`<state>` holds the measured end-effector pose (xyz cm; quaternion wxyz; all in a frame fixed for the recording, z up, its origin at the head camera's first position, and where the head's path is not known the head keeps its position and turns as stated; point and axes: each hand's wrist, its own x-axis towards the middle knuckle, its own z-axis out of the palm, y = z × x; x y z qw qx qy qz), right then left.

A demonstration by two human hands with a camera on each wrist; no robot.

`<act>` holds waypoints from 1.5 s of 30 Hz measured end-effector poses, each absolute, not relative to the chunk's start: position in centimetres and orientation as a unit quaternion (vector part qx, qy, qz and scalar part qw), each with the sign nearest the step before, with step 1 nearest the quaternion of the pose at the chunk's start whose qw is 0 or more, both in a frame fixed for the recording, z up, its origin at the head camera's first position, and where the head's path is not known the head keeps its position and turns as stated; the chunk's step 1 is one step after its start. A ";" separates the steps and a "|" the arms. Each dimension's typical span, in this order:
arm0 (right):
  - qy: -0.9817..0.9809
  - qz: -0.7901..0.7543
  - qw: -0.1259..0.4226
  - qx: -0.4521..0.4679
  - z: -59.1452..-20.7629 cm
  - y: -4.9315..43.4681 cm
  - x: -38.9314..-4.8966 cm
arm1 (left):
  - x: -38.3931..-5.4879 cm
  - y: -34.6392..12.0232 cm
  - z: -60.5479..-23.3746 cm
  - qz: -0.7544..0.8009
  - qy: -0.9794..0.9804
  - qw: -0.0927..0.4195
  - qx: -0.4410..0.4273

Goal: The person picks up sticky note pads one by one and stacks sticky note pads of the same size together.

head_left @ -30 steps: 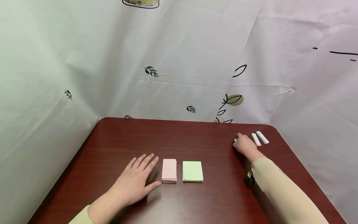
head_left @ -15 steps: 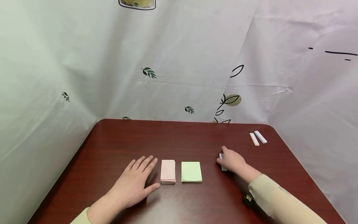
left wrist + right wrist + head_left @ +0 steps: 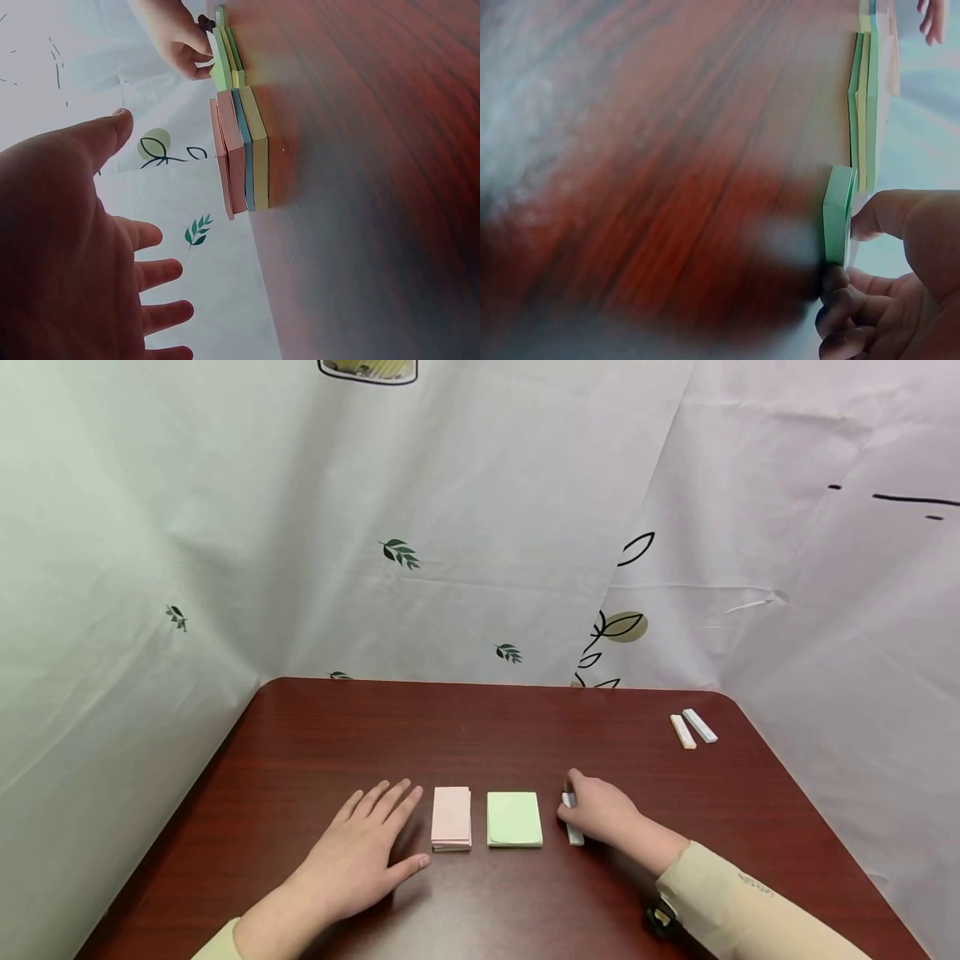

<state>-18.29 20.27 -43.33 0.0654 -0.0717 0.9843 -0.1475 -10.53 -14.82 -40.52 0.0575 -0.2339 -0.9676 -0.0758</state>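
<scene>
My right hand [image 3: 603, 814] pinches a narrow pad of sticky notes [image 3: 575, 835] between thumb and fingers, at the table just right of the green stack. In the right wrist view this narrow pad [image 3: 838, 217] shows a green edge, close to the square stack. The square sticky note stack [image 3: 513, 818] is pale green on top, with yellow and green layers below. Left of it stands a pink-topped stack of oblong sticky notes [image 3: 451, 814]; the left wrist view shows blue and yellow layers under the pink. Beside that stack, my left hand [image 3: 352, 860] lies with fingers spread, holding nothing.
Two narrow pale pads, a cream-edged one [image 3: 682, 732] and a whitish one [image 3: 700, 726], lie near the back right corner of the dark red wooden table [image 3: 420, 727]. White printed sheeting [image 3: 450, 527] hangs behind the table and along both sides.
My right hand has brought the narrow pad from the back right toward the front left, up beside the green stack. The left hand and both stacks stay in place.
</scene>
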 end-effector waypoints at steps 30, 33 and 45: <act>0.986 -0.064 0.007 -0.153 -42.0 19.3 -17.0 | -10.3 -15.0 -40.7 -0.079 -0.967 0.064 -0.232; 0.986 -0.055 -0.011 -0.154 -42.1 19.2 -16.8 | -10.3 -15.1 -40.7 -0.080 -0.967 0.064 -0.232; 0.988 -0.057 -0.016 -0.146 -42.1 20.2 -17.2 | -10.2 -15.2 -40.7 -0.080 -0.968 0.061 -0.231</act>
